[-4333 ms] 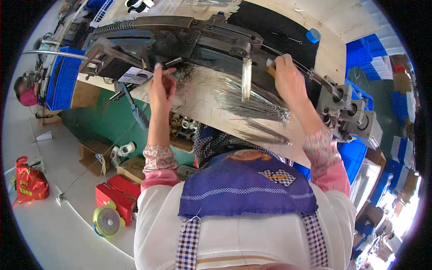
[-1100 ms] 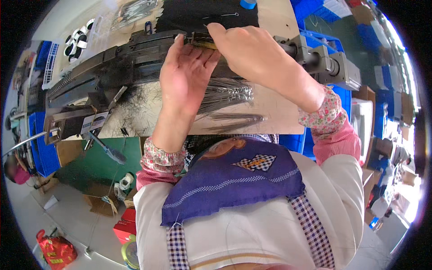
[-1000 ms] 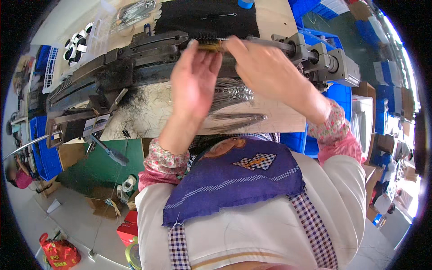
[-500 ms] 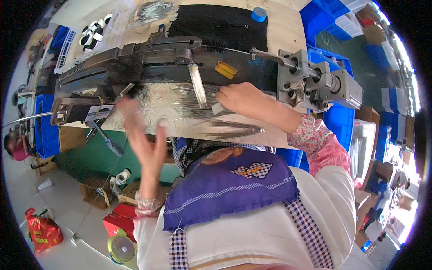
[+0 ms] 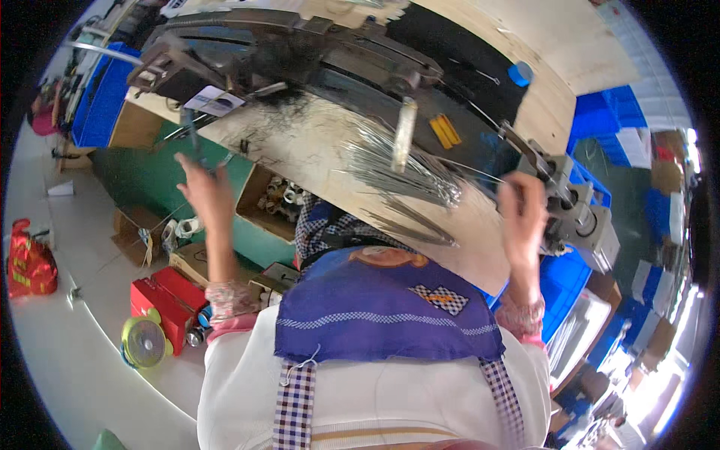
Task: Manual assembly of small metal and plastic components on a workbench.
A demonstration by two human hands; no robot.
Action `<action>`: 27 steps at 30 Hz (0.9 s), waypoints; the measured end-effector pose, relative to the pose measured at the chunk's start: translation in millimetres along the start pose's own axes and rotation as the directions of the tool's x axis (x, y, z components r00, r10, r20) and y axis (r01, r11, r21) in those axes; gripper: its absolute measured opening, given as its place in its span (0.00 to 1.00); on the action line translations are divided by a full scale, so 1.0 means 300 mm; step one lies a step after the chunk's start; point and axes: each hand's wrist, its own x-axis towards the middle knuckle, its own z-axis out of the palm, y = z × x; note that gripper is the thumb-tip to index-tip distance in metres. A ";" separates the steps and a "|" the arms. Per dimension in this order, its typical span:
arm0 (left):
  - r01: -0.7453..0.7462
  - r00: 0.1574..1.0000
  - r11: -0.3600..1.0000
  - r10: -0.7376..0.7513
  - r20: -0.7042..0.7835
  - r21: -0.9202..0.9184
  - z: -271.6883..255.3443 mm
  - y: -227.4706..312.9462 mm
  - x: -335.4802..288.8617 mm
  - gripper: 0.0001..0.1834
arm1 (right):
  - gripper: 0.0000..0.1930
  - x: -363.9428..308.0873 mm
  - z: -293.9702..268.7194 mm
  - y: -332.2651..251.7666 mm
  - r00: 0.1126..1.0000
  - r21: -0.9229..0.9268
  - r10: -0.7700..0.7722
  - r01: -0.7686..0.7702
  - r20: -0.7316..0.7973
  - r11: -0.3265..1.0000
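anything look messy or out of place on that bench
Mostly the thin metal rods: they lie fanned loose across the wooden bench top, a few strayed toward the near edge. Dark grime smears the wood beside the machine. Nothing looks broken.

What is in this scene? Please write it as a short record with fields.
setting: wooden workbench carrying a dark metal machine
left hand: raised at the bench's left edge, near a thin lever; grip unclear
right hand: raised beside the grey motor unit
on bench: bundle of thin metal wires, yellow piece, blue cap
floor: red box, yellow-green disc
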 end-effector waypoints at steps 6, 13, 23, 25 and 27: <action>-0.440 0.682 0.334 0.728 -0.069 -0.834 -0.393 0.629 -0.051 0.36 | 0.07 0.016 -0.173 -0.166 0.998 0.300 -0.033 0.047 -0.050 0.953; -0.064 0.507 0.135 0.858 0.084 -0.989 -0.269 0.657 -0.095 0.09 | 0.07 0.160 -0.088 -0.293 0.987 0.169 -0.159 0.151 0.034 0.974; 0.796 0.504 -0.095 0.651 0.568 -0.597 -0.253 0.879 -0.140 0.12 | 0.11 0.338 0.030 -0.088 0.835 -0.398 -0.510 0.549 0.208 0.735; 0.897 0.424 -0.268 0.749 0.510 -0.351 -0.371 0.851 -0.093 0.10 | 0.10 0.311 0.035 -0.101 0.809 -0.419 -0.537 0.584 0.237 0.695; 0.928 0.363 -0.355 0.803 0.473 -0.111 -0.360 0.781 0.039 0.09 | 0.10 0.323 0.044 -0.103 0.818 -0.434 -0.523 0.572 0.239 0.697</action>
